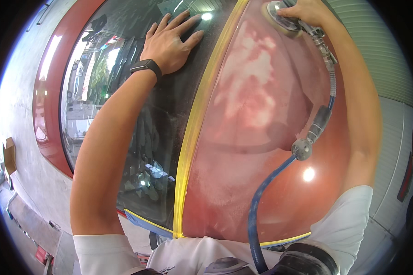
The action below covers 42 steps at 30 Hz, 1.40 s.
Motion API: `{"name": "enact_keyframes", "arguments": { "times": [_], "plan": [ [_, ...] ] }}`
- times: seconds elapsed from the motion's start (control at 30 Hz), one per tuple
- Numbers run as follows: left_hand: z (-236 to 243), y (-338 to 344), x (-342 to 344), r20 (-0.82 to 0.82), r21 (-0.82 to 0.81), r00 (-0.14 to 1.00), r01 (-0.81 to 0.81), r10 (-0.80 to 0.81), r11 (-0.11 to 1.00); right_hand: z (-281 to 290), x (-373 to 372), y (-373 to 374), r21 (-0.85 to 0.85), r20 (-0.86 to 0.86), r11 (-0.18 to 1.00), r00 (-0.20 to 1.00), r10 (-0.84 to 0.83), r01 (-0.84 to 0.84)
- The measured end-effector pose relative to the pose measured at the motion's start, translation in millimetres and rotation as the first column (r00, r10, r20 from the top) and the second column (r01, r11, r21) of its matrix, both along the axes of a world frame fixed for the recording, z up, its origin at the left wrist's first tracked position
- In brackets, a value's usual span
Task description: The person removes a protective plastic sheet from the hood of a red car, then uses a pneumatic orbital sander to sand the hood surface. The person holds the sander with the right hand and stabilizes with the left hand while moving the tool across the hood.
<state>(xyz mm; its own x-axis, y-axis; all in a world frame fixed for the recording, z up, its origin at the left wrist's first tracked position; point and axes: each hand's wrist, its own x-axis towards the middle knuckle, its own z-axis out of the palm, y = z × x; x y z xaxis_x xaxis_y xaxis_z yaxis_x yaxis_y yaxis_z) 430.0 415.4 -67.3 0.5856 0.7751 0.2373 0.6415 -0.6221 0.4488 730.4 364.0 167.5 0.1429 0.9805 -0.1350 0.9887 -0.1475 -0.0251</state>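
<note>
My left hand (170, 48) lies flat on dark car glass (163, 114), fingers spread and holding nothing; a black band circles that wrist. At the far right, my right hand (306, 12) is wrapped over a round air sander (280, 16). The sander's pad rests on the red car panel (225, 178), whose surface is dusty and dull with pale worn patches. From the sander runs an air line with a dark grip-like coupling (319, 121), a round metal joint (302, 149) and a blue hose (256, 201) coming back toward my body. Yellow masking tape (202, 103) separates glass from panel.
Along the near edge, more yellow tape with blue masking film (147, 221) borders the car. Glossy red trim (46, 101) frames the glass at left. A ribbed shutter (371, 46) stands at the right. A cardboard box (9, 156) sits on the left.
</note>
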Motion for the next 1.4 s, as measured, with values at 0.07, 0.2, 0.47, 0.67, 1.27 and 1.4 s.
{"name": "enact_keyframes", "arguments": {
  "times": [0.07, 0.2, 0.47, 0.67, 1.27, 1.4],
  "plan": [
    [1.8, 1.1, 0.9, -0.018, 0.013, 1.0, -0.006, 0.007, 1.0, 3.3, -6.4, -7.0, -0.007, -0.021, 0.999, 0.999, 0.034, -0.035],
    [3.4, 2.4, -0.2, 0.02, -0.028, 1.0, 0.0, 0.001, 1.0, -10.0, -36.8, -48.9, -0.038, -0.029, 0.963, 0.963, 0.267, -0.268],
    [10.4, -1.3, -7.4, -0.041, -0.022, 0.999, 0.026, -0.027, 0.999, -12.0, 0.1, 0.4, -0.003, 0.068, 0.997, 0.995, 0.072, -0.072],
    [15.4, -10.0, -11.1, -0.061, -0.083, 0.998, 0.016, -0.022, 0.996, -17.7, 2.1, 4.8, 0.019, 0.106, 1.0, 0.994, -0.01, 0.008],
    [21.4, -7.1, -9.3, -0.059, -0.109, 0.998, 0.02, -0.026, 0.994, -30.5, 8.2, 7.3, 0.04, 0.018, 0.992, 0.993, 0.12, -0.121],
    [19.5, -9.1, -9.0, -0.05, -0.102, 0.998, 0.03, -0.035, 0.994, -35.9, -23.9, -12.2, 0.033, 0.005, 0.974, 0.975, 0.222, -0.222]
  ]
}}
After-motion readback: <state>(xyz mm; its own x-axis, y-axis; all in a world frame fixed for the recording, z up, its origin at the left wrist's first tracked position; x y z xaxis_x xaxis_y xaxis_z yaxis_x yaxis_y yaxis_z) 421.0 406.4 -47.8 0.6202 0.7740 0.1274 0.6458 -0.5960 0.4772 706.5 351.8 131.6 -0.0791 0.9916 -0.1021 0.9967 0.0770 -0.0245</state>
